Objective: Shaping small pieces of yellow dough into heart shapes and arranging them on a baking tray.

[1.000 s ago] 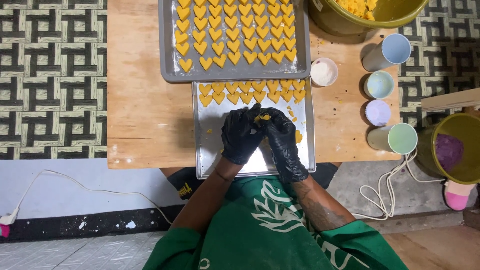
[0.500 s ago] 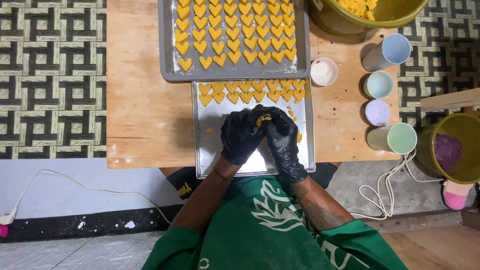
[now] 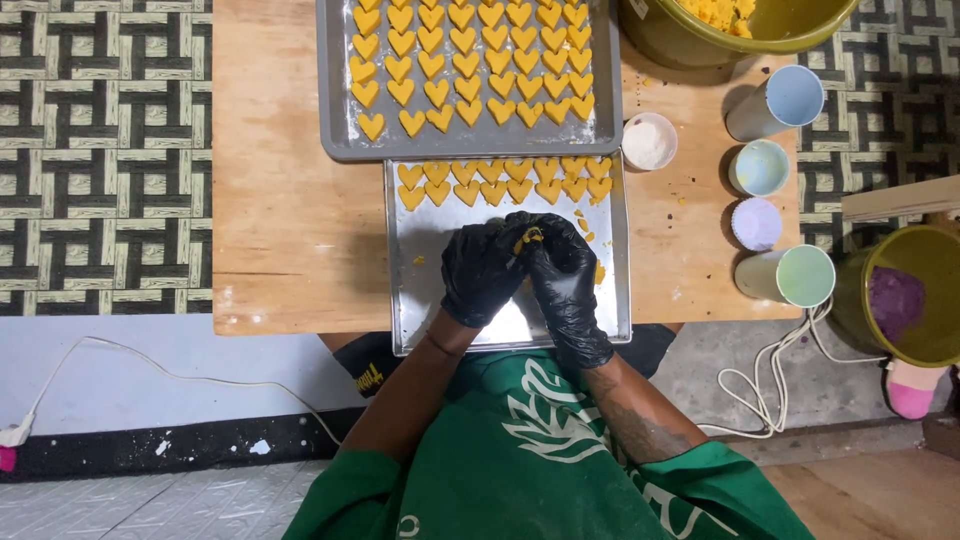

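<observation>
Both my hands wear black gloves and meet over the near metal tray (image 3: 430,300). My left hand (image 3: 483,272) and my right hand (image 3: 566,285) pinch a small lump of yellow dough (image 3: 527,240) between their fingertips. Two rows of yellow heart-shaped dough pieces (image 3: 500,182) lie along the tray's far edge. A few yellow crumbs (image 3: 584,226) are scattered beside my right hand. A second, larger tray (image 3: 340,120) beyond it holds several rows of the same hearts (image 3: 470,60).
A small white bowl of flour (image 3: 649,142) sits right of the trays. Pastel cups (image 3: 780,100) (image 3: 790,275) and lids (image 3: 757,223) line the wooden table's right side. An olive bucket of yellow dough (image 3: 740,25) is at the top right; another bucket with purple dough (image 3: 900,300) stands on the floor.
My hands stay in the same spot over the near tray; only the fingers shift slightly around the dough lump.
</observation>
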